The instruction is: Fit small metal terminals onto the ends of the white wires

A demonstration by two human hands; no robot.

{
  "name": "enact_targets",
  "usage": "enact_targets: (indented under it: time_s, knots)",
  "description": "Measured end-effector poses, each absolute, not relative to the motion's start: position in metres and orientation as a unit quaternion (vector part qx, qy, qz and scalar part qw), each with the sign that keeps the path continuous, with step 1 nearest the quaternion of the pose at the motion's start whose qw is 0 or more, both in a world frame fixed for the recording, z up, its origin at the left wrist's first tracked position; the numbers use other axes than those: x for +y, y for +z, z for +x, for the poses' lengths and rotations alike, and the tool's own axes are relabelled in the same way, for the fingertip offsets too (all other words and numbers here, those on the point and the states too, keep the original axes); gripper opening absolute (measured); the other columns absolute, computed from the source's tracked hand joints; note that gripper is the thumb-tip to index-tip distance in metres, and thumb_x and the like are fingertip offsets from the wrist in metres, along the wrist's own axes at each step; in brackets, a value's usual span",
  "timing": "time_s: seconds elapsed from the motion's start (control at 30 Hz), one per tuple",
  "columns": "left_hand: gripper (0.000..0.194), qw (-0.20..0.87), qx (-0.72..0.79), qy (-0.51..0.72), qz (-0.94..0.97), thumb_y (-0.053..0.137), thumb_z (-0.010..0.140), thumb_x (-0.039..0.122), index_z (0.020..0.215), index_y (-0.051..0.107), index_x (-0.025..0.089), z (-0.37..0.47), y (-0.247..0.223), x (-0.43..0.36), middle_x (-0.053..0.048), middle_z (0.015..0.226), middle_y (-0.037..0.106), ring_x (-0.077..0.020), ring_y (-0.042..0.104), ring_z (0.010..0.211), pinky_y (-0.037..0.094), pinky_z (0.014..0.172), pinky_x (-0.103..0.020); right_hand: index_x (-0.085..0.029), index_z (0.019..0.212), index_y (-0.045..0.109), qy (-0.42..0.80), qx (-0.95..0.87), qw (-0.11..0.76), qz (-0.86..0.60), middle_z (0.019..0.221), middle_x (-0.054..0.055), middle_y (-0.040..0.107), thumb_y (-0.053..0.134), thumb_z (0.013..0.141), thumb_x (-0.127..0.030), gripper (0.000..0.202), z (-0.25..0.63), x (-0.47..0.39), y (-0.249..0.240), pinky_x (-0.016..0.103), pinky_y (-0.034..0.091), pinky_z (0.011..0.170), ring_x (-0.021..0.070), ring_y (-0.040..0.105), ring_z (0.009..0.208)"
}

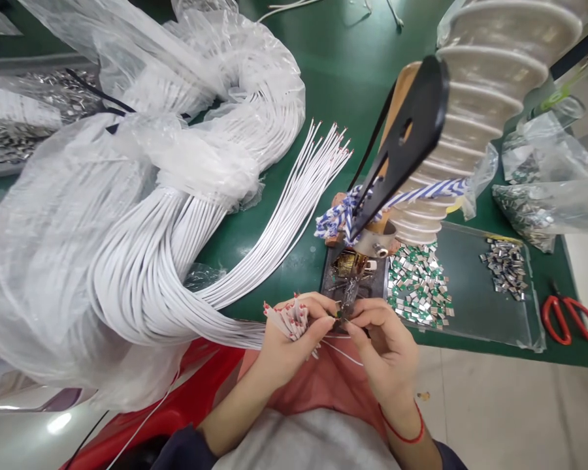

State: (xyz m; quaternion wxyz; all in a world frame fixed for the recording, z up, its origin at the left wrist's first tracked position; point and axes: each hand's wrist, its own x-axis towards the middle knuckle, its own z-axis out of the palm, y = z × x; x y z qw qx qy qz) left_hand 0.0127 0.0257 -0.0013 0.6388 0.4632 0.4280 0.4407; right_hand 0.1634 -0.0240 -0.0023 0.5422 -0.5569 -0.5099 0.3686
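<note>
My left hand (294,346) is closed around a bunch of thin white cables (289,318) with stripped, reddish ends. Its thumb and forefinger also pinch at a tiny dark and green piece (340,316), too small to name for sure. Facing it, my right hand (385,349) is closed in a pinch at the same piece; what lies between its fingertips is mostly hidden. Just above the fingertips, the tip of a soldering iron (357,267) points down from its clamp (402,143). A larger bundle of white cables (176,294) runs in from the left.
Small green circuit boards (419,284) and metal connector shells (504,267) lie on a clear tray (463,281). Red-handled scissors (568,320) lie farther right. A ribbed extraction hose (490,78) hangs over the green table (343,59). Plastic-wrapped cable (255,98) fills the left.
</note>
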Motion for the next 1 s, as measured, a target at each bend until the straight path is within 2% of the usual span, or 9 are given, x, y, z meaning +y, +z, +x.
enact_targets:
  time_s: [0.27, 0.43, 0.73, 1.0]
  knots:
    - [0.021, 0.673, 0.444, 0.432, 0.404, 0.075, 0.082, 0.021, 0.063, 0.065, 0.018, 0.008, -0.009, 0.022, -0.005, 0.081, 0.071, -0.0192, 0.067, 0.077, 0.052, 0.072, -0.029, -0.024, 0.088, 0.065, 0.416, -0.477, 0.540, -0.554, 0.094, 0.001, 0.067, 0.064, 0.093, -0.008, 0.017, 0.165, -0.030, -0.001, 0.026, 0.054, 0.077, 0.0151, 0.065, 0.087]
    - [0.021, 0.667, 0.465, 0.406, 0.416, 0.074, 0.081, 0.022, 0.063, 0.066, 0.017, 0.002, -0.009, 0.015, -0.006, 0.082, 0.072, -0.0189, 0.065, 0.076, 0.050, 0.077, -0.030, -0.025, 0.091, 0.062, 0.439, -0.459, 0.544, -0.549, 0.088, -0.001, 0.063, 0.060, 0.096, -0.009, 0.017, 0.165, -0.039, -0.003, 0.020, 0.049, 0.058, 0.0111, 0.059, 0.070]
    - [0.024, 0.675, 0.466, 0.404, 0.405, 0.074, 0.078, 0.022, 0.059, 0.060, 0.017, 0.010, -0.001, 0.018, -0.004, 0.075, 0.067, -0.0174, 0.062, 0.071, 0.048, 0.068, -0.028, -0.025, 0.093, 0.064, 0.362, -0.533, 0.508, -0.571, 0.097, 0.001, 0.067, 0.059, 0.094, -0.006, 0.020, 0.162, -0.036, -0.005, 0.026, 0.051, 0.082, 0.0157, 0.063, 0.095]
    - [0.022, 0.636, 0.460, 0.410, 0.465, 0.067, 0.082, 0.016, 0.061, 0.061, 0.018, 0.014, 0.002, 0.024, -0.004, 0.078, 0.070, -0.0171, 0.064, 0.076, 0.049, 0.075, -0.028, -0.026, 0.093, 0.064, 0.343, -0.527, 0.525, -0.574, 0.097, 0.001, 0.067, 0.060, 0.094, -0.006, 0.020, 0.160, -0.029, -0.004, 0.026, 0.051, 0.080, 0.0156, 0.063, 0.094]
